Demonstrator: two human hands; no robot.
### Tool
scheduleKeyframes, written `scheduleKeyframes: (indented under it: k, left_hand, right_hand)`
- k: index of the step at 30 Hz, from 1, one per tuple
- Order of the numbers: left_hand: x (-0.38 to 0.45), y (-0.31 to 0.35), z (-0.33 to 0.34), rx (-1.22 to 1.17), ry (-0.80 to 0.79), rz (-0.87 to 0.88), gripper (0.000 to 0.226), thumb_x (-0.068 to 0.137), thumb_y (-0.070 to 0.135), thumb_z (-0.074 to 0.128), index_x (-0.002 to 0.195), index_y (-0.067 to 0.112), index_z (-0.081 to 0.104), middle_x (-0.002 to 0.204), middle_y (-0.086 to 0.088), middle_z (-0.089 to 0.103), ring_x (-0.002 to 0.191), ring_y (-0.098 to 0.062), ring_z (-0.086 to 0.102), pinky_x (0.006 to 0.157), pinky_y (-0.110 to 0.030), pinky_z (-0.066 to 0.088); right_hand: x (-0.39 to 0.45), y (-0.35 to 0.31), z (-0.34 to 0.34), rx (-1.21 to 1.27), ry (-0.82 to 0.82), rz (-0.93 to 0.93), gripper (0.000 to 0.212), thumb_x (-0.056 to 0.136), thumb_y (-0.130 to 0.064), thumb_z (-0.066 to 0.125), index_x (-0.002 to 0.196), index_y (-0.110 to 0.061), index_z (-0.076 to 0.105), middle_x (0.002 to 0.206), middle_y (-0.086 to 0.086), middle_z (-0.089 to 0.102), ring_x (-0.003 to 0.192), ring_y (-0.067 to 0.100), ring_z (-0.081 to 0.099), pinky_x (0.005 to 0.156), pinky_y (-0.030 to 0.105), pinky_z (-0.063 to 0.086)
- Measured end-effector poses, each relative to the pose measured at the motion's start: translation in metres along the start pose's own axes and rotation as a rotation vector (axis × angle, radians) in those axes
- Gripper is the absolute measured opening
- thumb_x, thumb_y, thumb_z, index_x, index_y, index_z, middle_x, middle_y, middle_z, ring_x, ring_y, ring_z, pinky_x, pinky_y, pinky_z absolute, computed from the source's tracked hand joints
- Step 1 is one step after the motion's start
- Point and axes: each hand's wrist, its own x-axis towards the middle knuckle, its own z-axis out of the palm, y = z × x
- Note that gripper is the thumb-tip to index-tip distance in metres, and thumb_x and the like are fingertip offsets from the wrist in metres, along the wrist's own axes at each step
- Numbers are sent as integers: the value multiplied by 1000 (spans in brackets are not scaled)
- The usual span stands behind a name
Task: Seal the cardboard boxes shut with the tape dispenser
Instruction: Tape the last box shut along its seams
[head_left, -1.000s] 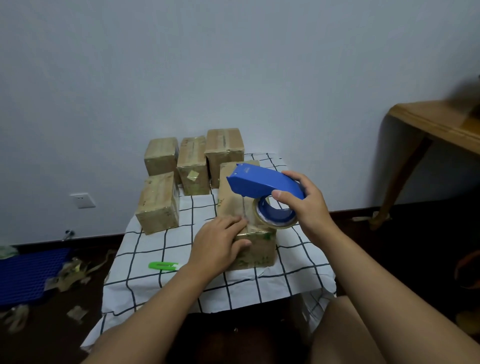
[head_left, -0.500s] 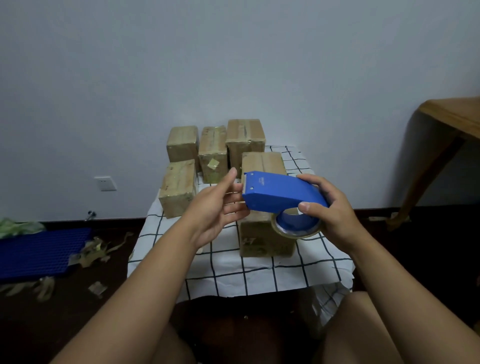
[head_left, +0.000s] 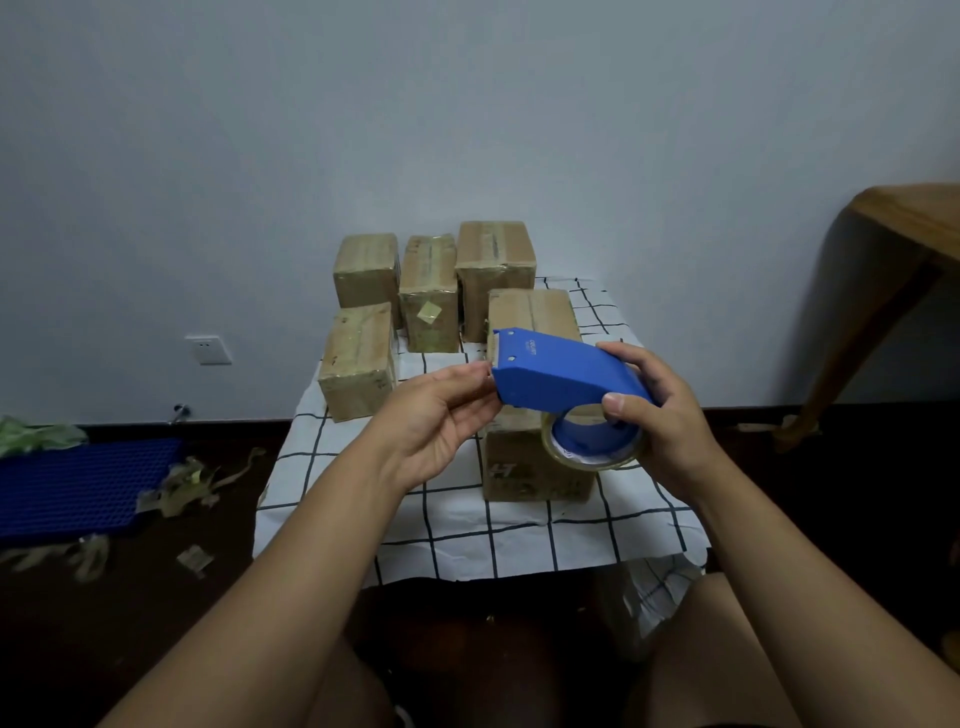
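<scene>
My right hand (head_left: 662, 415) grips the rear of the blue tape dispenser (head_left: 561, 376), which I hold in the air with its roll of clear tape (head_left: 592, 457) hanging below. My left hand (head_left: 441, 421) is palm up at the dispenser's cutter end, thumb and fingertips pinching its front edge. No tape strip shows between them. Right behind the dispenser stands a cardboard box (head_left: 535, 470) on the checked tablecloth (head_left: 467, 535). One more box (head_left: 358, 358) sits to the left, and three others (head_left: 428, 291) line the back.
A wooden table (head_left: 914, 218) juts in at the right. On the dark floor to the left lie a blue plastic mat (head_left: 78, 483) and several scraps of used tape (head_left: 192, 483). A wall socket (head_left: 208, 349) is low on the wall. My knees frame the bottom.
My left hand has left the top of the front box and risen to the dispenser's front end. My right hand has lifted the dispenser off the box, towards me.
</scene>
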Motion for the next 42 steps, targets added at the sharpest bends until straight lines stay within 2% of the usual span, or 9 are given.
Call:
scheduleKeyframes:
  k: [6,10,13,17,20,29,33,36,42]
  left_hand:
    - [0,-3,4,-61,-6,-19,42,80,26,71,113,2,64,110,-19,70,98,-23,71,71,-25,58]
    - [-2,0,1,-37,35,-82,70,75,52,70,120,-1,61,116,-19,69,88,-20,72,64,-25,58]
    - [-4,0,-2,-33,37,-86,61,77,41,74,121,0,60,112,-18,69,82,-19,71,61,-24,58]
    - [-5,-3,-5,-26,28,-77,42,83,3,66,124,-1,58,114,-20,67,85,-16,71,69,-22,59]
    - [-3,-4,-9,12,68,-106,39,87,-8,60,126,-4,57,118,-20,66,87,-16,71,74,-21,59]
    - [2,-4,-10,115,119,-169,16,90,-4,59,103,-1,68,87,-14,73,71,-15,71,64,-22,59]
    - [8,-4,-11,335,162,-128,10,92,5,60,95,11,68,89,-8,75,79,-18,73,64,-29,58]
    - [11,-5,-9,414,223,-73,8,92,6,61,94,8,69,80,-8,72,70,-13,72,63,-28,57]
    - [12,1,1,568,309,22,12,91,2,61,82,7,68,91,-13,73,62,-10,67,59,-21,54]
  right_hand:
    - [1,1,6,68,10,11,58,59,-34,77,116,-29,67,113,1,59,79,4,62,69,21,52]
    - [1,1,8,80,20,14,57,62,-26,77,118,-26,65,113,3,57,77,5,62,69,21,51]
    - [2,1,7,68,17,17,51,68,-19,72,118,-25,65,112,3,57,77,6,62,69,21,51]
    - [3,1,4,60,7,18,60,60,-33,77,118,-28,66,114,2,58,79,6,62,70,22,52]
    - [3,-2,-1,37,-7,4,58,60,-33,77,117,-31,67,119,2,58,85,7,63,72,22,52]
    - [2,-6,-10,-142,-58,-1,59,61,-42,79,118,-44,66,128,-5,56,115,23,58,91,40,55]
    - [2,-9,-14,-245,-80,-9,58,60,-48,78,116,-52,63,122,-18,55,112,14,58,83,31,56]
    - [2,-11,-17,-287,-100,-28,57,60,-50,78,115,-56,62,116,-26,56,107,5,59,79,24,55]
    - [4,-24,-23,-407,-194,-50,58,61,-55,80,115,-57,61,125,-18,56,112,8,58,84,25,55]
